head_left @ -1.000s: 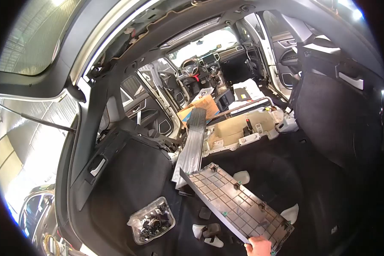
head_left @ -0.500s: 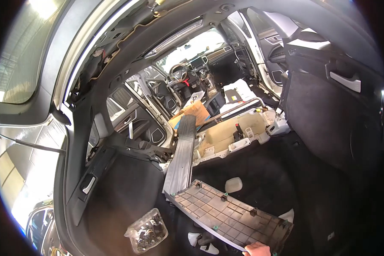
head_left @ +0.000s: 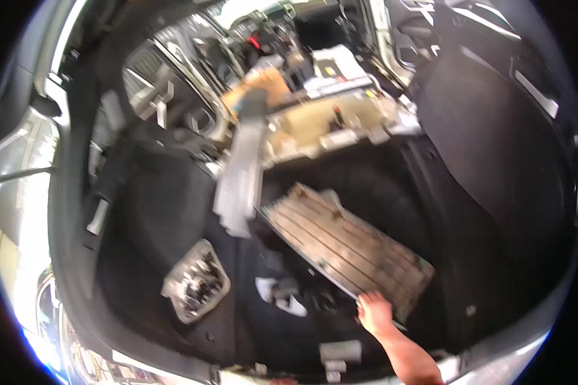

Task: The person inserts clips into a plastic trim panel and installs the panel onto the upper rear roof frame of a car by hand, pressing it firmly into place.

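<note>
My right hand (head_left: pixel 374 310) grips the near edge of a trim panel (head_left: pixel 353 247), its fingers closed on the rim. The panel's ribbed, dusty back side faces up, tilted over the black cargo floor of a car. Past its far left end lies a long grey trim strip (head_left: pixel 241 167). To the left sits a clear plastic tray (head_left: pixel 199 282) holding many small dark and shiny parts. White and dark pieces (head_left: pixel 281 296) lie between tray and panel. At the bottom edge a small blurred reddish patch (head_left: pixel 282 381) may be my left hand; its fingers cannot be made out.
Dark side linings (head_left: pixel 494 128) wall in the cargo area. Ahead are the beige bare seat floor (head_left: pixel 308 125), a cardboard piece (head_left: pixel 260 90) and white sheets (head_left: pixel 337 63). A pale label (head_left: pixel 340 351) lies near the rear sill.
My view has tipped downward, showing more of the forearm and rear sill. My right hand still holds the panel, whose far end now overlaps the pale piece behind it.
</note>
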Demonstrator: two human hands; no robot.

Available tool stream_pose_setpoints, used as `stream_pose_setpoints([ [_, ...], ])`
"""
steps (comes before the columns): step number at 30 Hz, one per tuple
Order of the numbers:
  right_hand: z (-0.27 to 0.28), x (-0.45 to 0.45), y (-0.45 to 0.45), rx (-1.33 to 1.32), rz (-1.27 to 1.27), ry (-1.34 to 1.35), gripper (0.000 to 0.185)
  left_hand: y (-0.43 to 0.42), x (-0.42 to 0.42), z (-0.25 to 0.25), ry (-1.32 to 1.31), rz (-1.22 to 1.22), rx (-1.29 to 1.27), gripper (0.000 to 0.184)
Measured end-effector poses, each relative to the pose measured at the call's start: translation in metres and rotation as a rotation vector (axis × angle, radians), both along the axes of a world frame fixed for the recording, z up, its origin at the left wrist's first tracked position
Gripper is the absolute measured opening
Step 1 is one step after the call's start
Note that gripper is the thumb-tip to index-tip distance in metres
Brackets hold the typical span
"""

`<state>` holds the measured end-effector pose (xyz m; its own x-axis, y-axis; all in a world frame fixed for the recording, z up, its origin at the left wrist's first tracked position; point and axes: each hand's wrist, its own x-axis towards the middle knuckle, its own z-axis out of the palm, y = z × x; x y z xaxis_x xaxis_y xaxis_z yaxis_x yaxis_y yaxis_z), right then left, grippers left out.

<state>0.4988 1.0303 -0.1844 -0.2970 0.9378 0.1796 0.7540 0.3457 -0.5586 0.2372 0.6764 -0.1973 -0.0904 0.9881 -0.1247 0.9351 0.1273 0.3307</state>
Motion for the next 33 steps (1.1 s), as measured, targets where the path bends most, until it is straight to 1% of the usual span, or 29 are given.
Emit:
stream_pose_setpoints([
  [1, -0.002, -0.002, -0.002, 0.004, -0.011, -0.006, 0.018, -0.006, -0.001, -0.006, -0.001, -0.006, 0.013, 0.036],
  [3, 0.0, -0.01, -0.01, 0.007, -0.07, 0.032, 0.014, -0.022, -0.015, -0.019, 0.02, -0.028, 0.067, 0.037],
  [5, 0.021, -0.016, -0.004, 0.029, -0.144, 0.032, 0.016, -0.029, -0.02, -0.028, 0.042, -0.067, 0.15, 0.036],
  [7, 0.041, -0.017, 0.02, 0.111, -0.202, -0.013, 0.015, -0.032, -0.027, -0.035, 0.029, -0.098, 0.192, 0.036],
  [9, 0.069, -0.01, 0.041, 0.139, -0.241, -0.076, 0.012, -0.006, -0.025, -0.017, 0.0, -0.123, 0.361, 0.026],
  [11, 0.094, -0.003, 0.057, 0.167, -0.306, 0.005, 0.009, -0.007, -0.028, -0.01, -0.034, -0.12, 0.251, 0.032],
  [13, 0.095, 0.007, 0.073, 0.207, -0.287, 0.118, 0.009, -0.014, -0.031, -0.017, -0.072, -0.083, 0.224, 0.036],
  [15, 0.121, 0.013, 0.084, 0.113, -0.322, 0.183, 0.013, -0.015, -0.034, -0.017, -0.076, -0.092, 0.234, 0.037],
  [17, 0.148, 0.026, 0.098, 0.178, -0.307, -0.091, 0.016, -0.017, -0.034, -0.019, -0.08, -0.089, 0.221, 0.038],
  [19, 0.171, 0.042, 0.109, 0.2, -0.319, -0.25, 0.02, -0.018, -0.033, -0.02, -0.077, -0.087, 0.214, 0.039],
  [21, 0.167, 0.058, 0.112, 0.214, -0.352, -0.374, 0.021, -0.018, -0.033, -0.022, -0.079, -0.079, 0.247, 0.038],
  [22, 0.163, 0.062, 0.108, 0.136, -0.386, -0.445, 0.021, -0.016, -0.032, -0.018, -0.085, -0.075, 0.248, 0.038],
  [23, 0.147, 0.069, 0.104, 0.068, -0.427, -0.502, 0.018, -0.015, -0.032, -0.015, -0.09, -0.061, 0.251, 0.038],
  [25, 0.091, 0.103, 0.096, 0.169, -0.401, -0.56, 0.017, -0.015, -0.034, -0.014, -0.071, -0.076, 0.215, 0.037],
  [26, 0.067, 0.119, 0.09, 0.143, -0.415, -0.584, 0.017, -0.021, -0.033, -0.027, -0.076, -0.06, 0.253, 0.037],
  [28, 0.022, 0.154, 0.073, 0.054, -0.434, -0.663, 0.016, -0.017, -0.033, -0.015, -0.066, -0.083, 0.224, 0.036],
  [29, 0.01, 0.159, 0.065, -0.115, -0.44, -0.711, 0.016, -0.015, -0.031, -0.014, -0.065, -0.079, 0.22, 0.036],
  [31, -0.024, 0.163, 0.056, 0.023, -0.397, -0.711, 0.019, -0.011, -0.029, -0.01, -0.077, -0.059, 0.228, 0.036],
  [33, -0.031, 0.159, 0.06, -0.015, -0.462, -0.682, 0.022, -0.012, -0.032, -0.008, -0.076, -0.067, 0.23, 0.038],
])
